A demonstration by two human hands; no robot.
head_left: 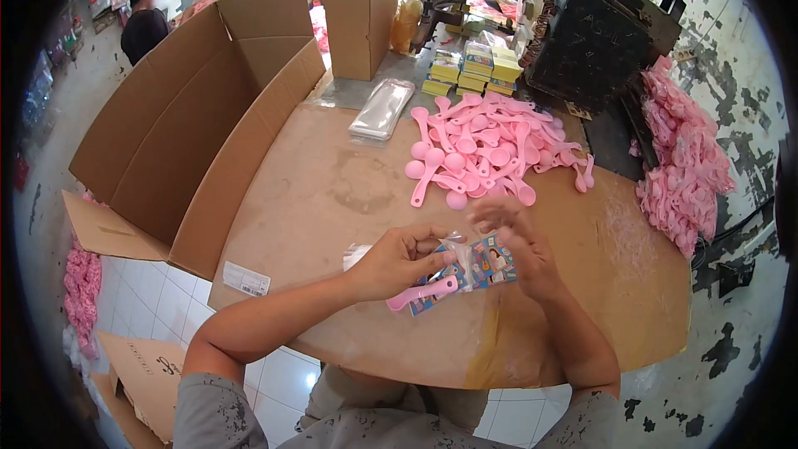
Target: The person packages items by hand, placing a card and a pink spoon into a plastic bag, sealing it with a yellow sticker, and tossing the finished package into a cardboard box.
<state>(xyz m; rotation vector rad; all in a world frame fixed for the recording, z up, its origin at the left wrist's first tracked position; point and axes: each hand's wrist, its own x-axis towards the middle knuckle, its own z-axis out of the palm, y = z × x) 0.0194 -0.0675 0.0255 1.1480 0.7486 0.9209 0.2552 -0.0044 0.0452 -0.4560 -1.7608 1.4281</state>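
Note:
My left hand [401, 263] is closed, with thumb and fingertips pinching a clear plastic bag [458, 259] over the near middle of the table. Just below those fingers lies a pink spoon [424, 292], its bowl pointing left. Blue printed cards [496, 261] lie under and beside the bag. My right hand [525, 251] hovers over the cards' right end, its fingers apart and slightly blurred, with nothing seen in them. Partly behind my left wrist is a whitish plastic piece [356, 255]. Beyond both hands a heap of pink spoons [490, 145] spreads over the cardboard-topped table [332, 191].
A large open carton [166, 133] stands along the left edge. At the back are a stack of clear sleeves [382, 110], card stacks [474, 66], an upright box [357, 25] and a dark machine [590, 41]. Bagged pink pieces [682, 158] hang right. Two people are farther off.

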